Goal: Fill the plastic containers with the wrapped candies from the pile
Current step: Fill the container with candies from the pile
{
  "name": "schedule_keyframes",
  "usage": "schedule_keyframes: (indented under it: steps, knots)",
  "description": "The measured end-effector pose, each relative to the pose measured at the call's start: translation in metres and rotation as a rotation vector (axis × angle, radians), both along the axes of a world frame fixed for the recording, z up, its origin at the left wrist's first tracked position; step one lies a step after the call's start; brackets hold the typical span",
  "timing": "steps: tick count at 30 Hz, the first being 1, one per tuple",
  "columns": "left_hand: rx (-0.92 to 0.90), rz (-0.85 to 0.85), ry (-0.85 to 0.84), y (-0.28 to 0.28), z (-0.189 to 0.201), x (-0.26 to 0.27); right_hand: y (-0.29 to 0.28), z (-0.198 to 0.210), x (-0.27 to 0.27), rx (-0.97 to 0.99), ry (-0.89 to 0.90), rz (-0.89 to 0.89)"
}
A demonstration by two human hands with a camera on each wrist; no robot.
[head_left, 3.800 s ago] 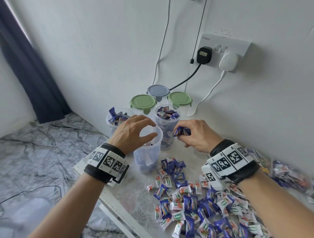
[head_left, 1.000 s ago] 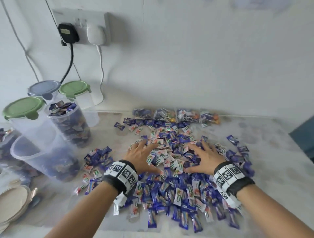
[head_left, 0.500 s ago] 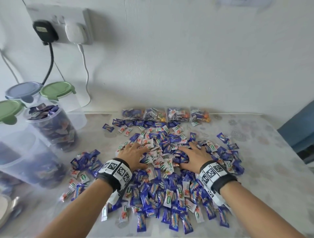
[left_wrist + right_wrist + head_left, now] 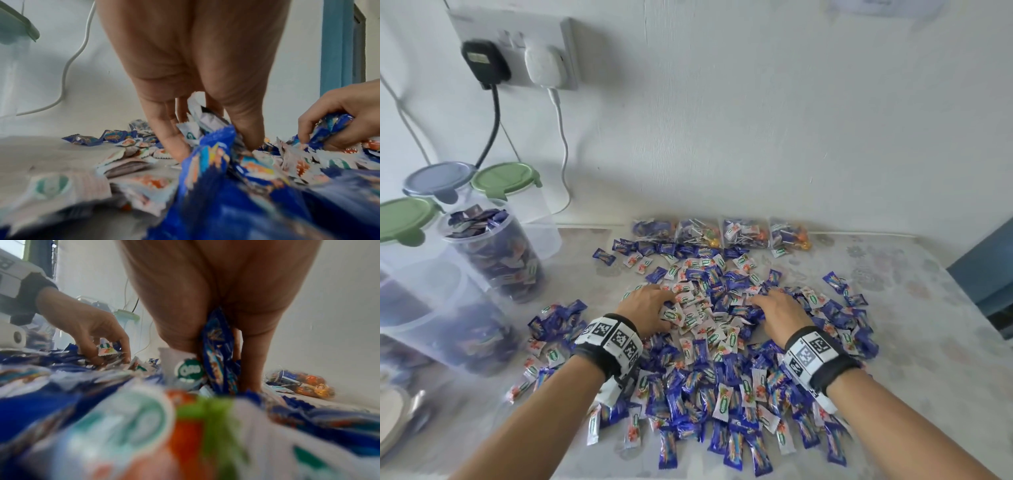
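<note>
A big pile of wrapped candies [image 4: 722, 342], blue and white, covers the middle of the table. My left hand [image 4: 654, 305] digs into its left side, fingers curled round several candies [image 4: 197, 123]. On the pile's right side my right hand [image 4: 777, 308] grips a bunch that includes a blue candy [image 4: 218, 353]. An open container [image 4: 496, 253] at the left is full of candies. A wider open container [image 4: 438, 315] in front of it is partly filled. Behind them stand closed containers with a green lid [image 4: 404, 219], a blue lid [image 4: 438, 180] and another green lid [image 4: 505, 178].
Clear bags of lollipops [image 4: 722, 233] lie along the wall behind the pile. A wall socket [image 4: 517, 54] with two plugs hangs above the containers, cables trailing down. A smaller heap of candies [image 4: 558, 322] lies left of my left wrist. Plates [image 4: 393, 421] sit at lower left.
Both hands left the containers and came down on the pile. Over the last second their spread fingers have curled inward, gathering candies.
</note>
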State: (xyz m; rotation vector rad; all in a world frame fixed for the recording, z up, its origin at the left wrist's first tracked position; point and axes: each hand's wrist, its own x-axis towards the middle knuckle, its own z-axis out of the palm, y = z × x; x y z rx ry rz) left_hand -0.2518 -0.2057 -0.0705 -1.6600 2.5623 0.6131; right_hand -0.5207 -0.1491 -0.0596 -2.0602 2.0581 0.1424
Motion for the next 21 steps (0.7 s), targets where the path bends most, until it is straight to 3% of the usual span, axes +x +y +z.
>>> schedule_keyframes:
  steps: [10,21]
  knots:
    - [-0.096,0.007,0.193,-0.005,0.023,0.013,-0.013,0.030,-0.009,-0.093,-0.317,-0.060]
    - [-0.202,0.060,0.353,-0.002,0.055,0.034,-0.024,0.065,0.021,-0.120,-0.333,0.081]
